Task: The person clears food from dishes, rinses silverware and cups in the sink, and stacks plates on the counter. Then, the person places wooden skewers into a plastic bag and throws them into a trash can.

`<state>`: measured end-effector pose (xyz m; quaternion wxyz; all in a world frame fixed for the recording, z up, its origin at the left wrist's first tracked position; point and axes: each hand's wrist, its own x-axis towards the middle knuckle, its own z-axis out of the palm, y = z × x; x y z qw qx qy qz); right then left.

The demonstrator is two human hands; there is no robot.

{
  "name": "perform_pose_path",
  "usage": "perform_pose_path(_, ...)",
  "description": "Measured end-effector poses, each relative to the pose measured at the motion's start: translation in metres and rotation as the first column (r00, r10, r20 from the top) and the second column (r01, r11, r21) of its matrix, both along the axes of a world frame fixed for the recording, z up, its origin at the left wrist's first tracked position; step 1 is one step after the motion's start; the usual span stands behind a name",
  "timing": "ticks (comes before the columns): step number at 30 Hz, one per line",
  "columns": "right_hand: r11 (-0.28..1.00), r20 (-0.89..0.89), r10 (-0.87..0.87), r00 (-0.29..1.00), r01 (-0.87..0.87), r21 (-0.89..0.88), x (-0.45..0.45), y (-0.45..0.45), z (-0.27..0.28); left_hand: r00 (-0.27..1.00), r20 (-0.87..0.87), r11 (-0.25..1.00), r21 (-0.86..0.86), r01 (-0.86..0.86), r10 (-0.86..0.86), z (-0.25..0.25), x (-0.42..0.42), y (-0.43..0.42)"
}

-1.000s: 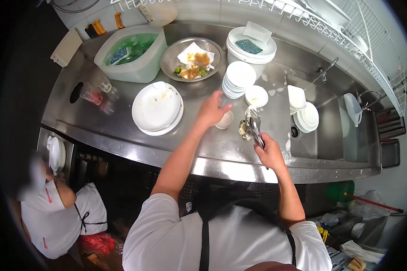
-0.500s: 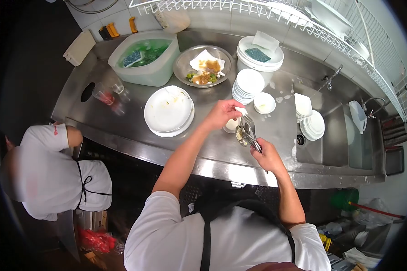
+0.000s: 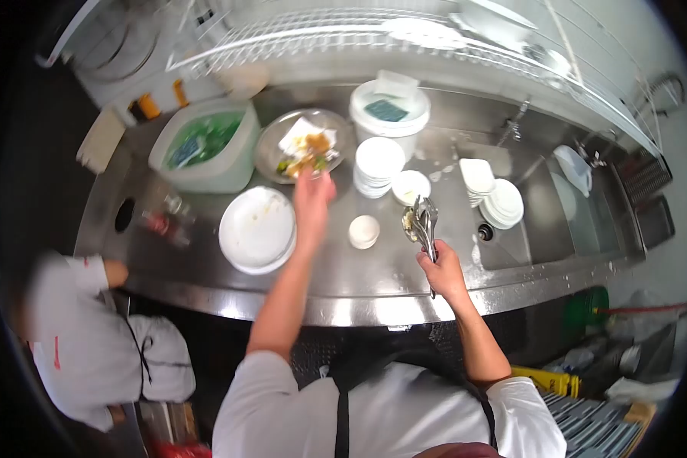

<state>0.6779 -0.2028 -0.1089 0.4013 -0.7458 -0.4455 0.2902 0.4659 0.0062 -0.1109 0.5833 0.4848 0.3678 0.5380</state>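
Observation:
My right hand (image 3: 443,269) is closed round the handles of several forks and spoons (image 3: 424,220), their heads pointing up and away from me, with food bits on one spoon. My left hand (image 3: 313,192) is over the near edge of a round metal bowl (image 3: 266,149), smeared by motion, so its fingers are unclear. Inside the bowl lie a stained napkin and food scraps (image 3: 310,145). Between my hands stands a small white cup (image 3: 364,232). Soiled white plates (image 3: 256,221) are stacked to the left. Beyond the cutlery are a small dish (image 3: 411,187) and stacked white bowls (image 3: 380,159).
A tub of green liquid (image 3: 240,145) and a white bucket (image 3: 404,137) with a sponge stand at the back. Glasses (image 3: 168,221) lie left. White dishes (image 3: 502,204) sit by the sink (image 3: 511,244). A wire rack (image 3: 320,34) hangs above; a co-worker (image 3: 91,328) is at left.
My left hand has moved from beside the cutlery leftward to the metal bowl. The right hand still grips the cutlery. The small cup is now uncovered, and the camera view has shifted.

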Motion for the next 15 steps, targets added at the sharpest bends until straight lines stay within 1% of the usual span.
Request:
perform_pose_path(1, 1.000, 0.048, -0.026, 0.999, 0.026, -0.005, 0.003, 0.001, 0.006, 0.997, 0.068, 0.995, -0.092, -0.036, 0.043, -0.002, 0.021, -0.043)
perform_pose_path(2, 0.999, 0.096, -0.044, 0.994, 0.046, -0.015, 0.006, -0.001, 0.016, 0.989, 0.147, 0.987, -0.157, 0.031, -0.008, -0.011, 0.041, -0.081)
perform_pose_path(3, 0.998, 0.147, -0.056, 0.988, 0.062, -0.033, 0.009, -0.003, 0.024, 0.968, 0.163, 0.960, -0.175, 0.218, -0.190, -0.048, 0.060, -0.104)
perform_pose_path(4, 0.995, 0.166, -0.035, 0.985, 0.051, -0.090, 0.013, -0.005, 0.030, 0.912, 0.295, 0.870, -0.319, 0.376, -0.286, -0.054, 0.082, -0.129)
perform_pose_path(5, 0.993, 0.164, -0.024, 0.986, 0.042, -0.107, 0.019, -0.009, 0.032, 0.835, 0.434, 0.737, -0.429, 0.522, -0.339, -0.054, 0.106, -0.148)
perform_pose_path(6, 0.991, 0.171, -0.010, 0.985, 0.032, -0.127, 0.024, -0.011, 0.032, 0.716, 0.546, 0.632, -0.381, 0.675, -0.436, -0.060, 0.127, -0.150)
perform_pose_path(7, 0.989, 0.178, 0.007, 0.984, 0.020, -0.149, 0.030, -0.014, 0.032, 0.571, 0.646, 0.511, -0.310, 0.802, -0.506, -0.061, 0.149, -0.153)
perform_pose_path(8, 0.983, 0.190, 0.085, 0.978, -0.051, -0.178, 0.038, -0.020, 0.039, 0.655, 0.620, 0.594, -0.352, 0.724, -0.431, -0.061, 0.174, -0.163)
perform_pose_path(9, 0.991, 0.313, 0.131, 0.941, -0.127, -0.033, 0.056, -0.028, 0.010, 0.665, 0.626, 0.584, -0.381, 0.717, -0.408, -0.058, 0.191, -0.168)
perform_pose_path(11, 0.979, 0.355, 0.194, 0.914, -0.202, -0.015, 0.082, -0.038, 0.014, 0.698, 0.618, 0.579, -0.439, 0.687, -0.360, -0.054, 0.223, -0.168)
perform_pose_path(12, 0.970, 0.275, 0.241, 0.931, -0.222, -0.097, 0.100, -0.038, 0.028, 0.730, 0.603, 0.549, -0.509, 0.663, -0.322, -0.045, 0.239, -0.168)
perform_pose_path(13, 0.950, 0.186, 0.287, 0.940, -0.255, -0.181, 0.122, -0.039, 0.046, 0.740, 0.601, 0.541, -0.531, 0.652, -0.302, -0.050, 0.256, -0.165)
perform_pose_path(14, 0.918, 0.089, 0.330, 0.940, -0.297, -0.264, 0.151, -0.041, 0.052, 0.753, 0.597, 0.534, -0.556, 0.637, -0.276, -0.058, 0.275, -0.165)
perform_pose_path(15, 0.921, 0.111, 0.371, 0.922, -0.381, 0.087, 0.203, -0.036, 0.007, 0.765, 0.593, 0.530, -0.577, 0.621, -0.251, -0.064, 0.297, -0.162)
